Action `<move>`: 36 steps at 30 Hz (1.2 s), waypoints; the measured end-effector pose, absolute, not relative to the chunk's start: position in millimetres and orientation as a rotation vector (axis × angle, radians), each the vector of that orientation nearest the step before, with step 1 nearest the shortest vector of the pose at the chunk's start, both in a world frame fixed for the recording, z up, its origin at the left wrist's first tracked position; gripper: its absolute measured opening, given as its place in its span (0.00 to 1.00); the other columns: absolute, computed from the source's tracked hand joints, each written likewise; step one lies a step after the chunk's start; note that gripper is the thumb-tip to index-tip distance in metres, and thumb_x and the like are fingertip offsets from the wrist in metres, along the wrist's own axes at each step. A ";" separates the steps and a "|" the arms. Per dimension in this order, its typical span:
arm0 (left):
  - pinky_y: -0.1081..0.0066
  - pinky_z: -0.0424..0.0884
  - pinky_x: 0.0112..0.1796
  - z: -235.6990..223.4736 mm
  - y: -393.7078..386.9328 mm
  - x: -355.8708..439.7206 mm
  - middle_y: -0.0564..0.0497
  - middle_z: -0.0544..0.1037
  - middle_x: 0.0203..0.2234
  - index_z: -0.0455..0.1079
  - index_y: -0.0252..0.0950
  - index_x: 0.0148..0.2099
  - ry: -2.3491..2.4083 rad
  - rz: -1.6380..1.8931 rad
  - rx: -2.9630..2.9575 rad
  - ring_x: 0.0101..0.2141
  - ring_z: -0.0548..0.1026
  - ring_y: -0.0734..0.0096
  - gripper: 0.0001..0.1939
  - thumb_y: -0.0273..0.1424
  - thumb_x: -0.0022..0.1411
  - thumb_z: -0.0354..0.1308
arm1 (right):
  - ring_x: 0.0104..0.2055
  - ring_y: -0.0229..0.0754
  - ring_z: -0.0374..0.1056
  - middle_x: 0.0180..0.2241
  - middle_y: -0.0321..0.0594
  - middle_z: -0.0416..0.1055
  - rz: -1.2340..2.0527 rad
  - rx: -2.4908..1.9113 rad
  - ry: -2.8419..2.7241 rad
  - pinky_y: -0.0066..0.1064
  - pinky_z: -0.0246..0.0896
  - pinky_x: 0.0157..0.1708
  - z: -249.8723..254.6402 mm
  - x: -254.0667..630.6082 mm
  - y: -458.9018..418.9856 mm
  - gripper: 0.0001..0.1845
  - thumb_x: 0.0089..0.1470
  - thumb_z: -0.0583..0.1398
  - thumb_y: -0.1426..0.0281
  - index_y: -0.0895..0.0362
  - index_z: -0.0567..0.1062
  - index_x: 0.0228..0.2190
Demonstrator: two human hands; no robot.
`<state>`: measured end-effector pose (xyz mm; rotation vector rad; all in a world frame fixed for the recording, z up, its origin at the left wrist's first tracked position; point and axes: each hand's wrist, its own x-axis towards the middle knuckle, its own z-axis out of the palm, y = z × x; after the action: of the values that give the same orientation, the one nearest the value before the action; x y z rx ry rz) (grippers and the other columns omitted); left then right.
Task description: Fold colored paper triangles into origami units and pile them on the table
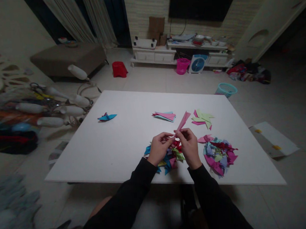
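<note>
Pinching a creased, pointed pink paper strip (182, 121) between left hand (159, 148) and right hand (189, 147).

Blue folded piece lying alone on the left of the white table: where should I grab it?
Pinch the blue folded piece at its raised knot in the middle, coming from above. Its wings lie flat on the table and offer little edge; nothing crowds it. Both hands are occupied.

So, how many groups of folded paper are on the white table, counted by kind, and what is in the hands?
Heaps of mixed folded pieces: 2
Small flat sets: 2
Single blue piece: 1
Pink strip held by both hands: 1
Total: 6
</note>
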<state>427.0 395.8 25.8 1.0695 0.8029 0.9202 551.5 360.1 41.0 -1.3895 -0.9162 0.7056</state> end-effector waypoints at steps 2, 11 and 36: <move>0.75 0.73 0.28 26.5 395.7 426.9 0.49 0.79 0.26 0.75 0.31 0.41 0.804 0.922 1.073 0.24 0.78 0.72 0.20 0.41 0.53 0.70 | 0.35 0.41 0.69 0.32 0.37 0.74 0.704 -1.390 -0.915 0.33 0.62 0.36 41.3 551.3 359.9 0.14 0.55 0.64 0.56 0.54 0.72 0.30; 0.74 0.74 0.28 28.5 394.7 427.5 0.49 0.79 0.25 0.74 0.31 0.40 0.794 0.921 1.055 0.25 0.78 0.72 0.21 0.42 0.52 0.71 | 0.35 0.41 0.68 0.30 0.36 0.72 0.718 -1.386 -0.909 0.33 0.62 0.37 45.6 549.6 358.7 0.13 0.55 0.64 0.58 0.55 0.72 0.30; 0.74 0.73 0.26 30.7 395.1 427.1 0.48 0.80 0.26 0.75 0.30 0.39 0.793 0.926 1.042 0.23 0.77 0.72 0.21 0.42 0.51 0.71 | 0.35 0.41 0.69 0.33 0.38 0.75 0.716 -1.388 -0.895 0.33 0.63 0.37 42.8 550.5 359.4 0.14 0.55 0.64 0.57 0.55 0.72 0.31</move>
<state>427.1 395.1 30.7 1.0421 0.7929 0.9264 550.5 359.4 42.8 -1.3883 -0.8955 0.7156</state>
